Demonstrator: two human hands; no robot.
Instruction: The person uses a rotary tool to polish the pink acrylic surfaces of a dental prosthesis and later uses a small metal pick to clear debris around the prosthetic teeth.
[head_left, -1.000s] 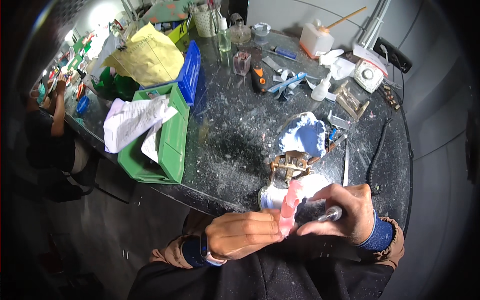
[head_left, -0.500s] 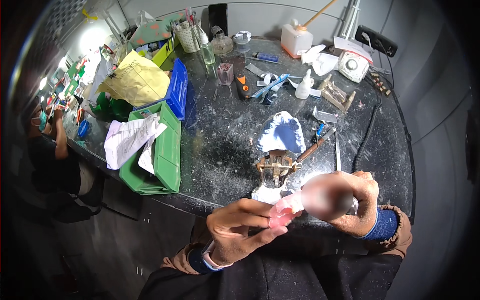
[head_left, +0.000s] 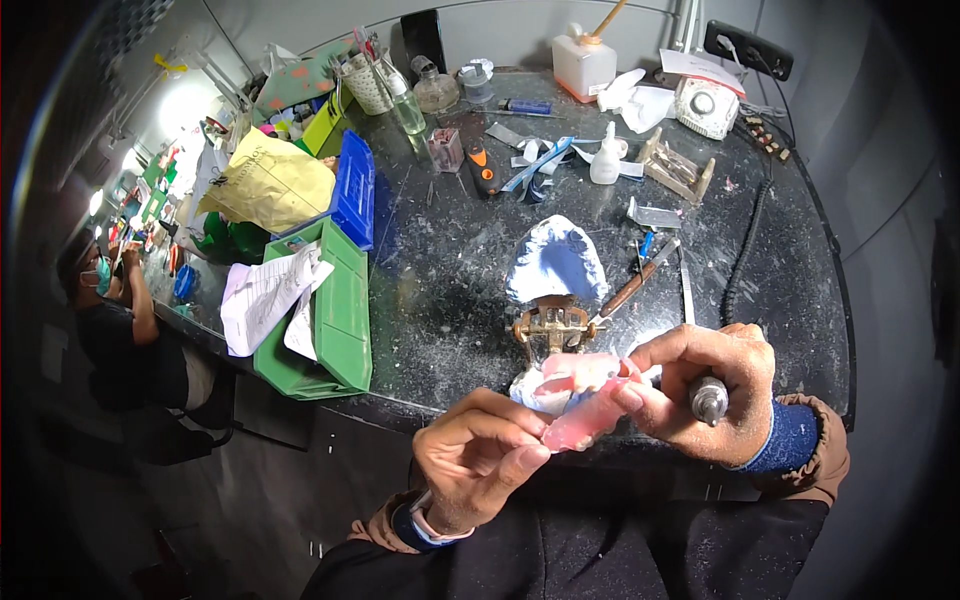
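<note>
A pink denture base (head_left: 590,418) is held up over the bench's front edge. The fingertips and thumb of my left hand (head_left: 478,455) pinch its left end. At its right end, the thumb and forefinger of my right hand (head_left: 715,375) grip the pink piece. The same right hand also keeps a metal handpiece (head_left: 709,401) in its curled fingers, its rounded silver end pointing toward me. Just beyond stands a brass articulator (head_left: 556,330) carrying a white and blue plaster cast (head_left: 556,262), opened upward. White plaster at its base is partly hidden by the denture base.
A wooden-handled knife (head_left: 636,288) and a metal tool (head_left: 686,285) lie right of the articulator. A green bin (head_left: 345,320) and blue bin (head_left: 358,190) stand left. Dropper bottle (head_left: 605,157), strips and a dusty box (head_left: 706,120) sit farther back. Another person (head_left: 120,320) works far left.
The denture base has been turned so its smooth pink side shows. My right hand's fingertips now hold its right end, and the handpiece's end has come into view.
</note>
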